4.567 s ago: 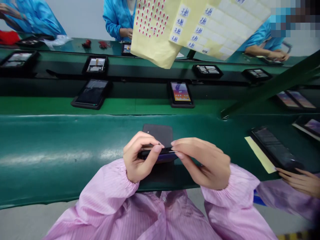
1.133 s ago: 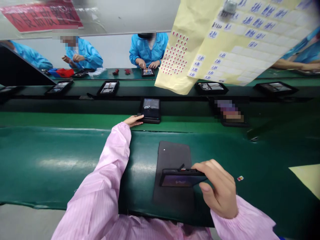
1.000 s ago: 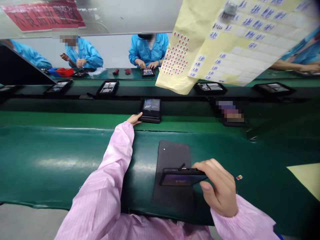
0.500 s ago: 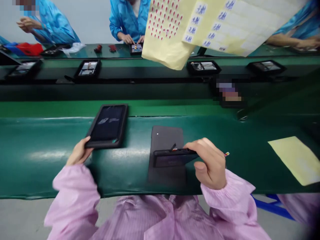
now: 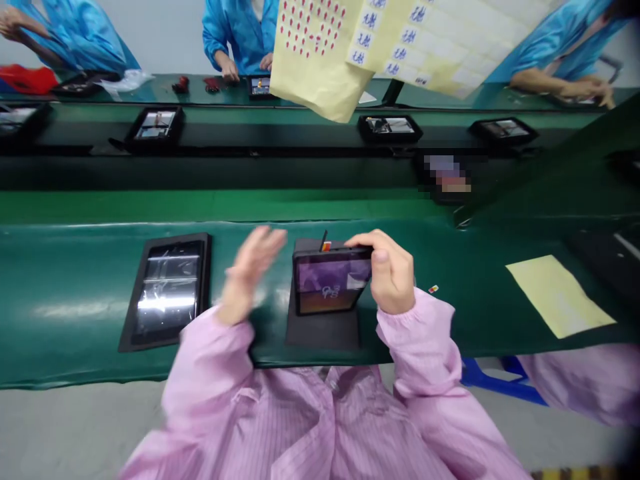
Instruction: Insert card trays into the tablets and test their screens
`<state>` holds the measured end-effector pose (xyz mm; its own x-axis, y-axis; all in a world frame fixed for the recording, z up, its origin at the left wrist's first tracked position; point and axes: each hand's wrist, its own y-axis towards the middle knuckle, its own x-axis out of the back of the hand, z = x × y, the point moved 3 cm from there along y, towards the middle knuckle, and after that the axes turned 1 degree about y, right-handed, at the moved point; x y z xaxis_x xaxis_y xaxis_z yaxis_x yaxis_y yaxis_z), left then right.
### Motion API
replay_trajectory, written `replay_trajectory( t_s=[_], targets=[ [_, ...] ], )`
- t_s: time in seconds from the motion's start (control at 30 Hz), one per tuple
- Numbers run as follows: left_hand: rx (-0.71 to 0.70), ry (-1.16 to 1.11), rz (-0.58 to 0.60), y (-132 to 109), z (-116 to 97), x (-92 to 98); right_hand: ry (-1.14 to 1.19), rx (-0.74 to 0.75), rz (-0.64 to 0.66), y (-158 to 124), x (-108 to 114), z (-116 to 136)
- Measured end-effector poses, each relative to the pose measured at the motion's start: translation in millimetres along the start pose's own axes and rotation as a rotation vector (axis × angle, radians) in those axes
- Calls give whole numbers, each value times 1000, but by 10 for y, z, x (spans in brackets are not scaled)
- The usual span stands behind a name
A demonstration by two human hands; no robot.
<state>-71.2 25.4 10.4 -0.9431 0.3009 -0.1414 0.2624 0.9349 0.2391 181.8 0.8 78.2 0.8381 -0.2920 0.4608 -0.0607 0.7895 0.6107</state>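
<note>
My right hand (image 5: 387, 270) is closed on a black phone (image 5: 330, 285), gripping its top right corner and holding it upright with its lit screen facing me. A thin dark pin (image 5: 323, 240) sticks up from the phone's top edge. Under the phone lies a dark grey mat (image 5: 323, 328). My left hand (image 5: 249, 270) is blurred, fingers stretched out, just left of the phone and holding nothing. A tablet in a black tray (image 5: 169, 288) lies flat on the green bench (image 5: 75, 280) to the left of that hand. A tiny card (image 5: 433, 289) rests right of my right wrist.
A yellow paper sheet (image 5: 557, 295) lies on the bench at right. Yellow label sheets (image 5: 400, 40) hang overhead. Several black trays with devices (image 5: 155, 125) ride the far conveyor. People in blue coats (image 5: 235, 33) work across it. A neighbour's pink sleeve (image 5: 585, 387) shows at right.
My left hand fetched a trayed tablet from the conveyor, set it on the bench at left and let go. My right hand tilted the phone upright, screen toward me.
</note>
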Motion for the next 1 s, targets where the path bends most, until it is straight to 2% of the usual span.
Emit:
replay_trajectory(
  t_s=[0.03, 0.07, 0.1, 0.17, 0.27, 0.37, 0.43, 0.57, 0.63, 0.7, 0.8, 0.87, 0.93, 1.0],
  targets=[
    [148, -146, 103, 200, 164, -343, 35, -52, -26, -3, 0, -96],
    [276, -252, 126, 370, 318, -605, 67, -119, -36, -27, -5, -207],
    [402, -339, 133, 508, 460, -793, 93, -197, -29, -78, -17, -327],
    [565, -464, 122, 698, 678, -969, 121, -348, 35, -259, -73, -556],
    [676, -557, 67, 831, 888, -940, 88, -477, 183, -623, -238, -774],
    [726, -583, 5, 864, 1015, -877, -8, -491, 240, -814, -396, -863],
    [726, -619, -9, 868, 1057, -873, -22, -492, 189, -757, -433, -918],
    [679, -704, -23, 848, 1076, -850, 40, -505, -51, -489, -338, -1022],
    [675, -731, -46, 819, 1081, -813, 45, -528, -114, -510, -287, -994],
    [682, -756, -66, 789, 1089, -778, 52, -621, -89, -712, -290, -903],
    [667, -800, -69, 765, 1094, -758, 86, -822, -3, -1190, -390, -729],
    [663, -816, -72, 755, 1095, -767, 111, -884, 22, -1425, -480, -664],
    [679, -818, -92, 733, 1098, -788, 136, -893, 18, -1506, -553, -687],
    [696, -819, -108, 691, 1098, -813, 159, -888, 15, -1466, -598, -783]
  ],
)
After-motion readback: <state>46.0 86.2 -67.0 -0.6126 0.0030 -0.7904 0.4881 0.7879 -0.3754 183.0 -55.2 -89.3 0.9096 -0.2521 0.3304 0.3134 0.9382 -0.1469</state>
